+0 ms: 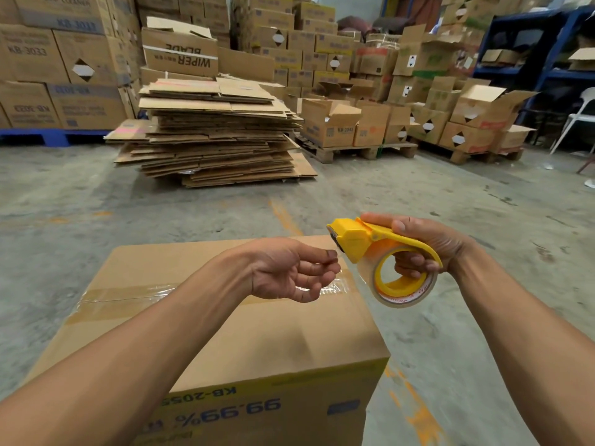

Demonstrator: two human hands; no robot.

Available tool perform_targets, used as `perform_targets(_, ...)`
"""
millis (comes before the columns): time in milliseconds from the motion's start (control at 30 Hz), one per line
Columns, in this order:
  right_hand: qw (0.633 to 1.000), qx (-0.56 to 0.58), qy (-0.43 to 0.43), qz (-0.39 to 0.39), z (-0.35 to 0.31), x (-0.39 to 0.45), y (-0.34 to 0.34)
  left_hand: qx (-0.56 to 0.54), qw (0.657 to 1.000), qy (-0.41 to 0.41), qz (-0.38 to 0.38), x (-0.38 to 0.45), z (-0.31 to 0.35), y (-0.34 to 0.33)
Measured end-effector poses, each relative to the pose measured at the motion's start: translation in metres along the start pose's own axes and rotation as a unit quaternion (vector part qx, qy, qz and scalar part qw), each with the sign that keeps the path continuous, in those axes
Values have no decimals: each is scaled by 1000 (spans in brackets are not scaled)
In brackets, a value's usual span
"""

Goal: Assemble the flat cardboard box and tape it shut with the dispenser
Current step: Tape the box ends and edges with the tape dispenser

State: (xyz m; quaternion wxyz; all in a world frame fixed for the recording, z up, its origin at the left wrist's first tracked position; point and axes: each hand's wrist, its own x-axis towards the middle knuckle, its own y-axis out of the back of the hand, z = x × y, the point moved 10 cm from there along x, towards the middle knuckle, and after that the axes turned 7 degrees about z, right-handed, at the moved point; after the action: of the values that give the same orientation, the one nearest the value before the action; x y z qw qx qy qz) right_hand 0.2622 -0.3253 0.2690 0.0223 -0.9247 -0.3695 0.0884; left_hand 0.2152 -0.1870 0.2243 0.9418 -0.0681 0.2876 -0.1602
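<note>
Our right hand grips the yellow tape dispenser, fingers through the roll's core, held up just off the box's far right corner. Our left hand hangs over the box top, fingers curled, thumb and forefinger pinched near the dispenser's blade; whether they hold the clear tape end, we cannot tell. The cardboard box stands assembled on the concrete floor, a strip of clear tape across its closed flaps. Beyond, a stack of flat cartons.
</note>
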Motion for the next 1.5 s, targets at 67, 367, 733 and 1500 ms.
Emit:
perform_targets(67, 1000, -14, -10, -1, -1, -4, -1, 10, 1000, 3, 6, 1, -1, 1)
perform_targets(367, 992, -106, -64, 1, -7, -29, -9, 124, 991, -59, -1, 7, 11, 7)
perform_targets(733, 974, -112, -110, 165, 17, -53, 5, 375, 921, -25, 100, 68, 55, 54)
perform_targets(1500, 930, -3, -72, 360, 35, 23, 3, 534, 836, -110, 55, 204, 115, 56)
